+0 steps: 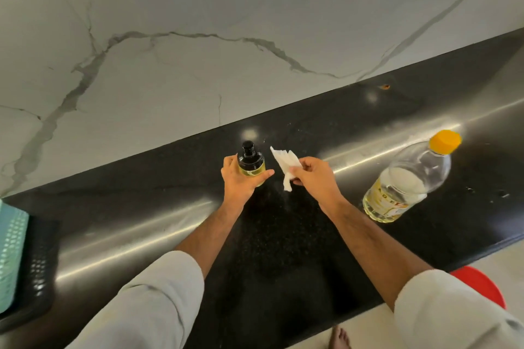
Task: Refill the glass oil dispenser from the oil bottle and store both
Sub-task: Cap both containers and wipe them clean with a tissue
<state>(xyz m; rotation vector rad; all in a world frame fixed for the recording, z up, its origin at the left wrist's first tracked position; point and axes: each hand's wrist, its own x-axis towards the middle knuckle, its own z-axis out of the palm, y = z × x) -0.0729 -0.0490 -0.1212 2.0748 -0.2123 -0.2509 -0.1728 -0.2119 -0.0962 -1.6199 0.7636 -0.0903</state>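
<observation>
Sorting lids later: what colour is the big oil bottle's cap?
Yellow-orange, on the oil bottle; cap clearest in the head view.

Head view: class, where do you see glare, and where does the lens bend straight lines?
Head view: bright streaks of glare run along the black countertop behind the oil bottle and near the left sleeve; small round highlights dot it beyond the glass dispenser; the counter's back edge tilts and curves from wide-angle distortion.

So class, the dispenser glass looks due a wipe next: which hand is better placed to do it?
Probably the right hand: it already pinches the white tissue beside the dispenser, which the left hand grips.
</observation>
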